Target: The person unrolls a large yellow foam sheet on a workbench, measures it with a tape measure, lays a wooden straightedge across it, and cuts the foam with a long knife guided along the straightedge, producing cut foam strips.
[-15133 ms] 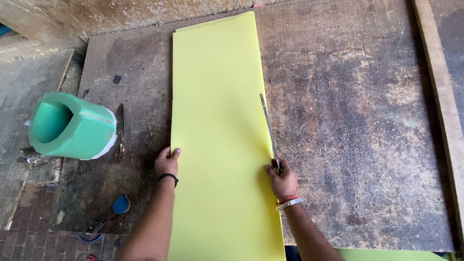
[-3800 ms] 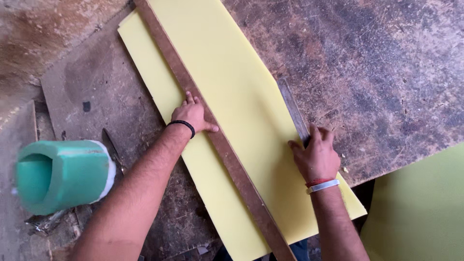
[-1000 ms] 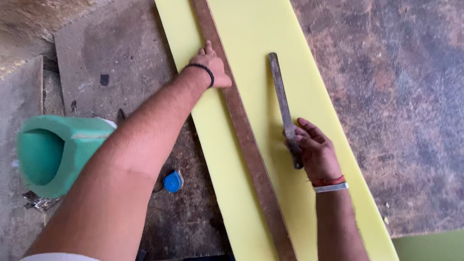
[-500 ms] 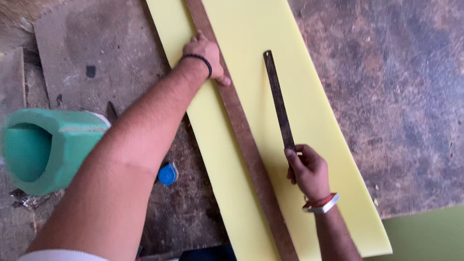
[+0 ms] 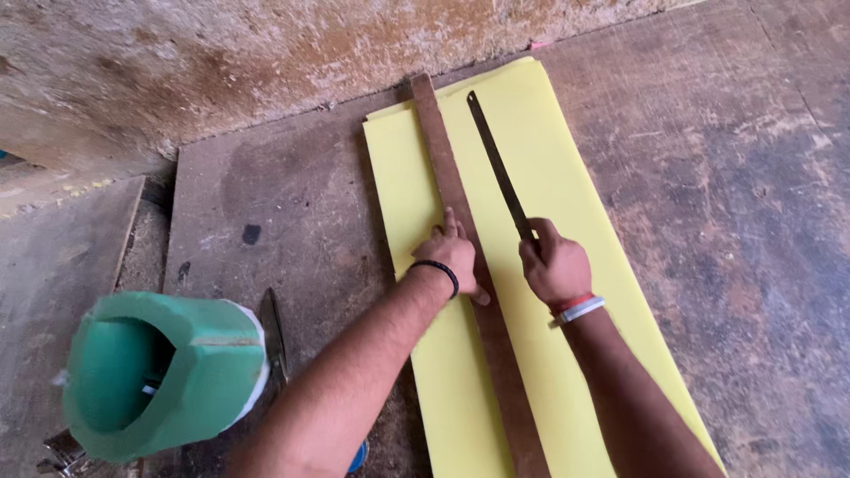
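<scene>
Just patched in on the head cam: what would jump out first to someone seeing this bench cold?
The long yellow sheet down the middle of the worn table, with a brown wooden strip laid along it. The left hand presses the strip; the right hand holds a long dark blade over the sheet. A rolled green sheet stands at lower left.

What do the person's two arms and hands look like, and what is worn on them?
Both forearms are bare, with no sleeves or gloves. The left hand has a thin black band on its wrist. The right hand has a red band and a white band side by side on its wrist.
</scene>
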Tool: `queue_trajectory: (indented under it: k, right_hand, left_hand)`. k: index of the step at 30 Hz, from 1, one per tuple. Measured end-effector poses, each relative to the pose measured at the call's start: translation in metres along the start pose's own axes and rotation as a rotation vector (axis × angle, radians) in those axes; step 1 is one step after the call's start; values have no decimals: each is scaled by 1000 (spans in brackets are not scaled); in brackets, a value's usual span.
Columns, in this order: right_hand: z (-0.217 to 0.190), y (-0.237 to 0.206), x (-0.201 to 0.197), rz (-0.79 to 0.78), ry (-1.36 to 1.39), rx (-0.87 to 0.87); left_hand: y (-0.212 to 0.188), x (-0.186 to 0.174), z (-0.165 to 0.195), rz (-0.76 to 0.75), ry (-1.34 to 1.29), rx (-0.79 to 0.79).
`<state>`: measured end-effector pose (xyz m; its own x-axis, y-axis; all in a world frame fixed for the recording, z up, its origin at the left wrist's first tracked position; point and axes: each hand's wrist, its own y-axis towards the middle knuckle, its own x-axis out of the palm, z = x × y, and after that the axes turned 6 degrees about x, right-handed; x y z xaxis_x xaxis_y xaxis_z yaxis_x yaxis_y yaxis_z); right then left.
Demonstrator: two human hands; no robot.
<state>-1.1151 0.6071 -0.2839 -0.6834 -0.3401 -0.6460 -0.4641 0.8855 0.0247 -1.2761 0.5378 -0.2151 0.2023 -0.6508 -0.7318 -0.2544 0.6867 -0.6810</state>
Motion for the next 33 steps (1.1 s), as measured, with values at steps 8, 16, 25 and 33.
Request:
queue_trajectory:
  k: [8,16,25,33]
  right_hand:
    - [-23,97,75,130,-428,-185]
    - [-34,130,98,65,-523,-303]
    - [-47,131,108,-18,-561,-249]
    - [-48,120,102,-93,-572,-201]
  left_hand:
    - [6,11,-12,93,-81,66]
    - [5,10,-16,103,-127,106]
    - [4,11,-20,76,-111,112]
    - [4,15,-19,94,-111,111]
